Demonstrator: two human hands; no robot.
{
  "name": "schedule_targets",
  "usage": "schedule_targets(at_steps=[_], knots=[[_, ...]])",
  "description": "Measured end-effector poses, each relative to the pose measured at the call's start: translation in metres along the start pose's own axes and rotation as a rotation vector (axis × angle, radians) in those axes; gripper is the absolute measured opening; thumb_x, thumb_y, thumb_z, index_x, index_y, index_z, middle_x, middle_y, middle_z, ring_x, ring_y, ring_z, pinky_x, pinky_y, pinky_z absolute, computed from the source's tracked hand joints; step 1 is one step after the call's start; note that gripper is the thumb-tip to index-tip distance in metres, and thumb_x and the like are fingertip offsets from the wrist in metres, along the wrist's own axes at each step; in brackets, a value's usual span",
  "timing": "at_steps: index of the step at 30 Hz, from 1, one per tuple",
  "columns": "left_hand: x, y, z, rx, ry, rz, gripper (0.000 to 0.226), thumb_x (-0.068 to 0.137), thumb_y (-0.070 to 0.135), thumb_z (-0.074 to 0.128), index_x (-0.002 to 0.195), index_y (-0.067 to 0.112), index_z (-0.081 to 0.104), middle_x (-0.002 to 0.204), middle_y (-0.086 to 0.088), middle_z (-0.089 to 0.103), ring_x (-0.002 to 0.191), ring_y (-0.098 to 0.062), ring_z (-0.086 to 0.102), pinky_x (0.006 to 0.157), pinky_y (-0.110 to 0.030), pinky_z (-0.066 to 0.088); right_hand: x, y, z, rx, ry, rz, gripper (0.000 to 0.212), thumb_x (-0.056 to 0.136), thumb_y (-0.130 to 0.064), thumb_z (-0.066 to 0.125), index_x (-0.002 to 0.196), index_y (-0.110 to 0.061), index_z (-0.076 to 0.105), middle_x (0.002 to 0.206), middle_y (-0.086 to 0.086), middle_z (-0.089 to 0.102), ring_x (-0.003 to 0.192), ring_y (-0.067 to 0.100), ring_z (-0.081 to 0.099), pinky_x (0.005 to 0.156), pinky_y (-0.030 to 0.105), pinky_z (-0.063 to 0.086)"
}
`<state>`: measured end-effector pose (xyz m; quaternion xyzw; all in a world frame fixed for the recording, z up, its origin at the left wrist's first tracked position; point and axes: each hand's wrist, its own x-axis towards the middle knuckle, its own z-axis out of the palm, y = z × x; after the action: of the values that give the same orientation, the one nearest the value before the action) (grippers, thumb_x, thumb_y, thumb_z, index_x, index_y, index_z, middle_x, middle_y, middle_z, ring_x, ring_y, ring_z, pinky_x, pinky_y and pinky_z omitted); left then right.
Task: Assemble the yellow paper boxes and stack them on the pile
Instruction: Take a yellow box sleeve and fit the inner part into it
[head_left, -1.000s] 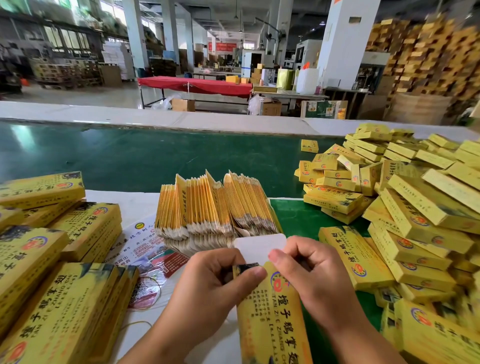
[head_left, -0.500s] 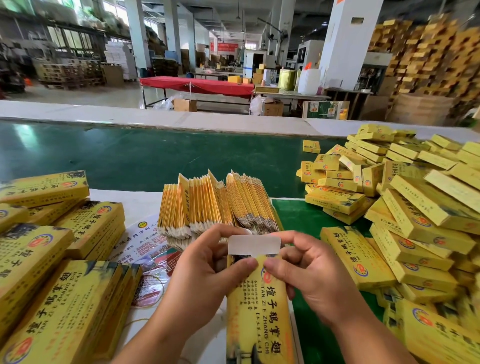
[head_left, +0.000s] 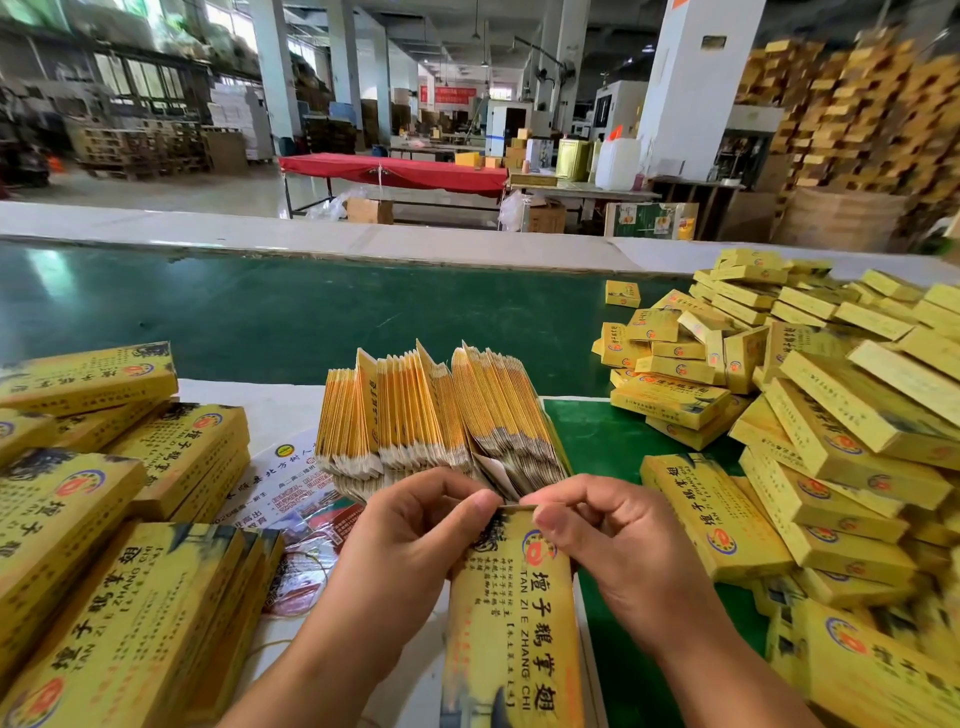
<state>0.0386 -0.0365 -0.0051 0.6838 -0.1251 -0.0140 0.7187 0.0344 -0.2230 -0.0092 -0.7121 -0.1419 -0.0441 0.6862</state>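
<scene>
Both hands hold one yellow box (head_left: 511, 618) upright at the near edge of the desk (head_left: 291, 322), its printed face toward the camera. The left hand (head_left: 410, 535) and the right hand (head_left: 613, 540) each pinch a top corner, fingers (head_left: 480, 503) curled narrow onto the closing end, where the top flap looks tucked nearly flush.

Just behind the box stands a fanned bundle of flat blanks (head_left: 441, 415). The pile of finished boxes (head_left: 810, 415) spreads along the right edge, loose and sloping, and flat stacks (head_left: 119, 519) sit at the left edge.

The risk, as I judge it, lies in the flap: uneven pressure from the two thumbs could crease the thin card or leave one corner proud, so the end springs open. A box dropped carelessly on that sloping pile could also slide off or knock its neighbours loose.
</scene>
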Motion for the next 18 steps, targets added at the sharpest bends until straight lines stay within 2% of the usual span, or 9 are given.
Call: schedule_targets(at_steps=[2,4,7,10,11,13,16,18], knots=[[-0.001,0.0,0.001,-0.005,-0.014,-0.002,0.032,0.07,0.043,0.069,0.082,0.013,0.071,0.067,-0.013,0.063,0.062,-0.016,0.055,0.056,-0.023,0.045,0.0,0.0,0.0,-0.041,0.022,0.001,0.039,0.08,-0.055,0.066,0.09,-0.019,0.077,0.074,0.017,0.074,0.07,0.039,0.071,0.063,0.046,0.059],[-0.001,-0.001,0.002,-0.003,-0.005,-0.015,0.027,0.072,0.036,0.071,0.086,0.013,0.071,0.071,-0.023,0.06,0.067,-0.022,0.055,0.063,-0.034,0.047,0.001,0.002,-0.001,-0.059,0.029,0.011,0.034,0.08,-0.051,0.066,0.09,-0.02,0.077,0.073,0.015,0.073,0.068,0.034,0.071,0.06,0.038,0.059],[0.0,-0.001,0.0,-0.059,-0.006,-0.049,0.011,0.078,0.016,0.07,0.089,0.013,0.07,0.077,-0.015,0.071,0.071,-0.028,0.067,0.066,-0.034,0.058,0.002,0.004,-0.003,-0.082,-0.008,0.043,0.016,0.08,-0.033,0.072,0.089,-0.02,0.077,0.074,0.011,0.073,0.067,0.023,0.07,0.06,0.031,0.057],[-0.003,0.002,0.003,-0.081,0.008,-0.078,0.019,0.082,0.008,0.068,0.1,0.013,0.066,0.086,-0.015,0.074,0.078,-0.031,0.072,0.068,-0.037,0.061,0.001,0.004,-0.001,-0.089,0.001,0.028,0.009,0.08,-0.024,0.072,0.086,-0.018,0.076,0.075,0.01,0.073,0.068,0.022,0.071,0.06,0.028,0.057],[-0.004,0.002,0.004,-0.055,0.034,-0.081,0.023,0.083,0.01,0.068,0.104,0.016,0.064,0.086,-0.014,0.074,0.079,-0.031,0.072,0.068,-0.039,0.061,0.0,0.004,0.001,-0.099,0.032,0.006,0.009,0.08,-0.025,0.072,0.086,-0.019,0.076,0.074,0.01,0.073,0.068,0.024,0.071,0.059,0.029,0.057],[-0.006,0.0,0.008,0.179,0.129,-0.026,0.028,0.084,0.023,0.071,0.109,0.03,0.059,0.087,-0.004,0.073,0.077,-0.024,0.072,0.068,-0.042,0.061,-0.003,0.003,0.007,-0.163,0.127,-0.055,0.007,0.081,-0.027,0.072,0.085,-0.025,0.076,0.072,0.007,0.073,0.067,0.025,0.07,0.057,0.034,0.059],[-0.013,-0.004,0.017,0.578,0.185,0.085,0.056,0.066,0.062,0.071,0.113,0.048,0.044,0.091,0.024,0.066,0.083,0.005,0.064,0.07,-0.019,0.056,-0.007,0.005,0.014,-0.229,0.269,-0.16,0.008,0.085,-0.019,0.076,0.084,-0.027,0.076,0.07,-0.003,0.072,0.062,0.011,0.067,0.055,0.023,0.055],[-0.016,-0.005,0.024,0.74,0.175,0.14,0.075,0.055,0.077,0.066,0.118,0.05,0.035,0.098,0.029,0.059,0.092,0.01,0.056,0.075,-0.013,0.05,-0.009,0.004,0.018,-0.194,0.297,-0.178,0.012,0.084,-0.014,0.076,0.085,-0.025,0.076,0.069,-0.004,0.073,0.061,0.009,0.069,0.056,0.02,0.056]])
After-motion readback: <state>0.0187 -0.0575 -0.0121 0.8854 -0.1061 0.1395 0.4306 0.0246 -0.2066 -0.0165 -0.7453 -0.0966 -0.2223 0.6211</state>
